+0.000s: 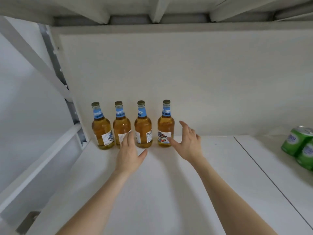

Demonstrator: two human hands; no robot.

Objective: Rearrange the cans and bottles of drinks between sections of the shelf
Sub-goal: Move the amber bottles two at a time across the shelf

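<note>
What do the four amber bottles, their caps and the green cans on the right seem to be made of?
Bottles: probably clear glass, glossy; the amber drink shows through and light glints on the shoulders. Caps: likely metal, dull gold, though any crimping is too small to tell. Green cans: likely aluminium, with a silvery top rim; the printed sides look satin.

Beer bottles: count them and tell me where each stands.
4, upright in one row against the back wall: leftmost bottle, second bottle, third bottle, rightmost bottle. None appears hidden.
</note>
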